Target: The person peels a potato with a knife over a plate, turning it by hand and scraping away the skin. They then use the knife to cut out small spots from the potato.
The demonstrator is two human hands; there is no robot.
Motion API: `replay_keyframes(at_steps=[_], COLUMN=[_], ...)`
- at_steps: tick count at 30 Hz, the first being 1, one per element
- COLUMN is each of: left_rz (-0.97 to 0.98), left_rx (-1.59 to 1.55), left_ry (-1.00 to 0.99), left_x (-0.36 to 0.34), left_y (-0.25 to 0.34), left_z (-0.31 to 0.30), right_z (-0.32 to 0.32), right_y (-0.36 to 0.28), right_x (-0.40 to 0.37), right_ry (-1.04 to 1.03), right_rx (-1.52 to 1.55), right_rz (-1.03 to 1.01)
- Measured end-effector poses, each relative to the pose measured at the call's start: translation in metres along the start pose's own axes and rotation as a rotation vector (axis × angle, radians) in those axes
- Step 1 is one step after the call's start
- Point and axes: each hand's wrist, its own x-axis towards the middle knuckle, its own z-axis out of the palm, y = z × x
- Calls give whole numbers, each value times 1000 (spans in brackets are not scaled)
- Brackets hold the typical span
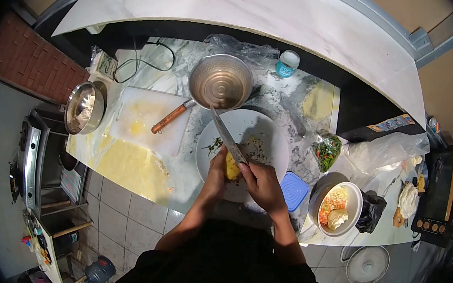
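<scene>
My left hand (213,180) is wrapped round a yellow peeled piece of food (231,167), perhaps a potato. My right hand (261,186) grips a large knife (225,133), whose blade points up and left, over the yellow piece. Both hands are above the near part of a big white plate (277,141) that bears dark green and brownish scraps (256,148). Just beyond the plate stands a metal pan (221,82) with a wooden handle (169,122), holding what looks like clear liquid.
A white cutting board (148,118) and a metal bowl (96,110) are at the left. At the right lie a blue lid (294,191), a bag of green and red chillies (326,152), a white tub of chopped food (353,212) and a black bag (372,213).
</scene>
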Motion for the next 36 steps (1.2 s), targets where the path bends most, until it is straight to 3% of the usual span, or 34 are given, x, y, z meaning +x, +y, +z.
replay_keyframes(at_steps=[6, 11, 15, 17, 20, 21, 24, 29, 34, 36], left_rz=[51, 200, 193, 102, 32, 158, 151, 169, 70, 57], left_rx=[77, 165, 298, 266, 215, 246, 210, 323, 359, 328], left_ry=[54, 30, 188, 233, 88, 106, 56, 135, 189, 211], left_x=[-4, -3, -4, -1, -20, -15, -1, -8, -6, -11], left_y=[0, -5, -10, -16, 1, -5, -3, -4, -7, -8], left_z=[5, 0, -2, -8, 14, 12, 0, 5, 1, 8], right_z=[2, 6, 5, -2, -10, -14, -15, 7, 3, -6], right_y=[1, -2, 2, 5, 22, 10, -6, 4, 11, 21], right_x=[0, -1, -3, 1, 6, 5, -1, -11, -9, -3], right_ry=[-13, -13, -60, -15, 121, 49, 84, 55, -62, 34], right_rx=[-50, -74, -103, -106, -107, -91, -90, -77, -62, -104], right_rz=[-2, -26, 3, 43, 57, 115, 61, -18, 90, 68])
